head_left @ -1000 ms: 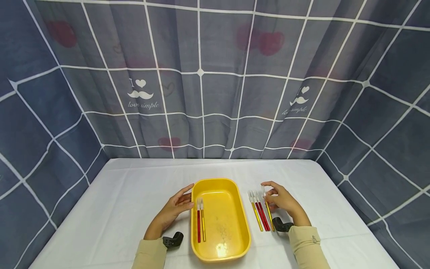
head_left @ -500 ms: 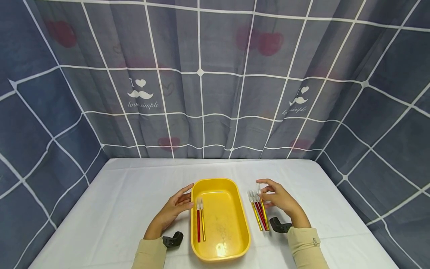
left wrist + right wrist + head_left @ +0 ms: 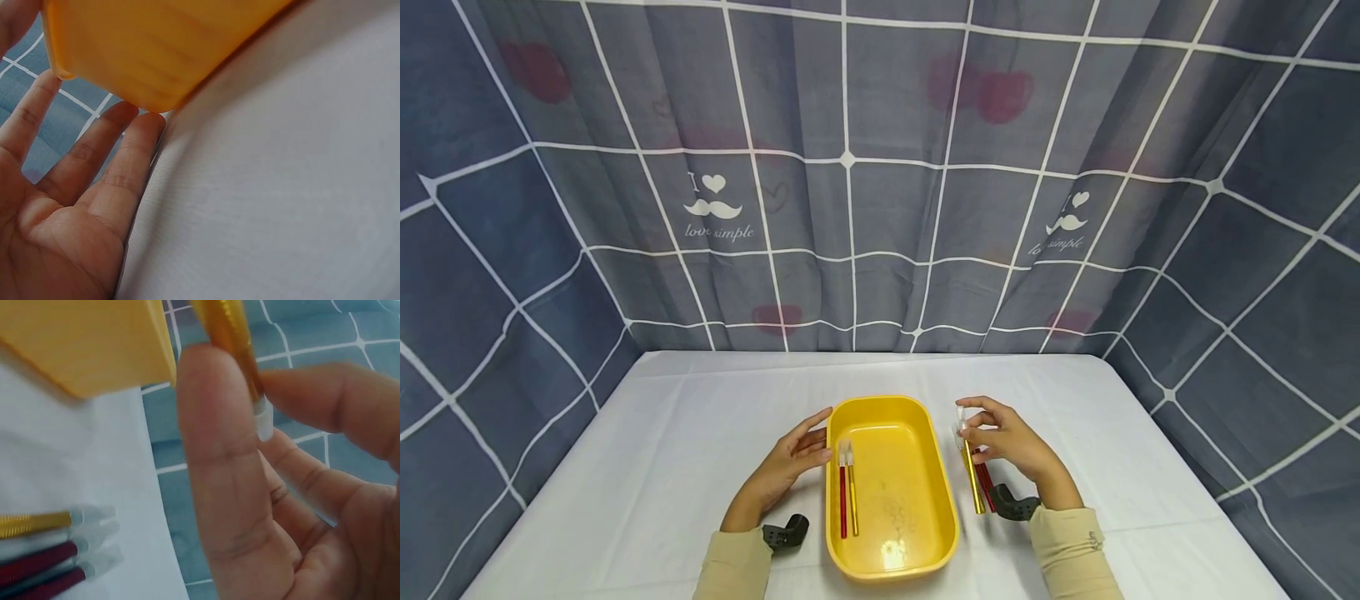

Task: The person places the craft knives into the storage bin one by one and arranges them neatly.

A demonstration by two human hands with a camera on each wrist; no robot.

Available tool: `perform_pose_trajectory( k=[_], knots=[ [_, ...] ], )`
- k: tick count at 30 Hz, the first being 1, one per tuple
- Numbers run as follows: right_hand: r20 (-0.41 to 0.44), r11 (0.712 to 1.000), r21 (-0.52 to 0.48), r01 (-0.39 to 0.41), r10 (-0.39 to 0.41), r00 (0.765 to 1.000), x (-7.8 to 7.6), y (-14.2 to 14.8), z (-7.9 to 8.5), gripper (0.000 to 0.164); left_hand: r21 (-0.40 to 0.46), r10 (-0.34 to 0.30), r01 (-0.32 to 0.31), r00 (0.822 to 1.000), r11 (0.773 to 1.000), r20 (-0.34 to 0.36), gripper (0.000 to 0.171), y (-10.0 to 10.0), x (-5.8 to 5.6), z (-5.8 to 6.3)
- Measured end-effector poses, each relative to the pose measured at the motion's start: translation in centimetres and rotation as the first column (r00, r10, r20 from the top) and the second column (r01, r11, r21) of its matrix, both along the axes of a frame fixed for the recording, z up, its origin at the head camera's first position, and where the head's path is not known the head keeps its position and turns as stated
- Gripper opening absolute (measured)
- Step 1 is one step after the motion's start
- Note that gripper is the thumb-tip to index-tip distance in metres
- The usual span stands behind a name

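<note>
My right hand [image 3: 1013, 440] pinches a gold paintbrush [image 3: 973, 479] near its clear-capped end, between thumb and fingers. In the right wrist view the brush's gold barrel [image 3: 230, 331] angles up past the thumb tip. Beneath it on the cloth lie another gold paintbrush [image 3: 37, 523] and two red paintbrushes [image 3: 44, 562], partly hidden in the head view. My left hand [image 3: 786, 467] touches the left side of a yellow tray [image 3: 902, 487], fingers fairly straight against its outer wall [image 3: 156, 56]. Inside, along the left, one red paintbrush [image 3: 843, 500] and one gold paintbrush [image 3: 853, 500] lie side by side.
A white cloth [image 3: 715, 417] covers the table. Grey-blue checked curtains [image 3: 880, 208] stand behind it and at both sides. Each wrist carries a black camera mount, one on the left [image 3: 786, 533] and one on the right [image 3: 1015, 504].
My right hand has moved left with the gold paintbrush, from the right end of the row across the red ones towards the tray. My left hand and the tray stay in place.
</note>
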State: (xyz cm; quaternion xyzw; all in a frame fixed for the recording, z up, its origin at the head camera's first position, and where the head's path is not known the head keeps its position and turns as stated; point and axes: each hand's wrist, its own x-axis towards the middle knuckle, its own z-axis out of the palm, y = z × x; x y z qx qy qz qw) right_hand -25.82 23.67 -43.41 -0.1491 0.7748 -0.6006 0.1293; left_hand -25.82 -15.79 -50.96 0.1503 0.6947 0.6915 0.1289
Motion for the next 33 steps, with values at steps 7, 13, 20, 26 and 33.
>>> perform_pose_trajectory(
  k=[7, 13, 20, 26, 33],
  knots=[
    [0.005, 1.0, -0.009, -0.013, 0.013, 1.0, -0.1, -0.9, 0.2, 0.055, 0.004, -0.006, 0.006, 1.0, 1.0, -0.004, 0.078, 0.0, 0.0, 0.0],
    [0.0, 0.999, -0.026, -0.045, 0.045, 0.999, -0.3, -1.7, 0.4, 0.054, 0.038, -0.031, 0.031, 1.0, 0.999, -0.007, 0.078, 0.0, 0.0, -0.1],
    [0.015, 0.998, -0.013, -0.057, 0.057, 0.998, -0.5, -2.9, 0.7, 0.053, 0.038, -0.031, 0.031, 1.0, 0.999, -0.008, 0.078, 0.0, 0.0, -0.2],
    [0.02, 0.997, -0.018, -0.077, 0.077, 0.997, -0.4, -4.0, 1.1, 0.057, 0.035, -0.03, 0.031, 0.999, 0.999, -0.019, 0.078, -0.1, -0.1, -0.2],
    [0.04, 0.995, -0.025, -0.095, 0.096, 0.995, -0.7, -5.3, 1.2, 0.056, 0.032, -0.03, 0.031, 0.999, 0.999, -0.023, 0.077, -0.1, 0.0, 0.0]
  ],
)
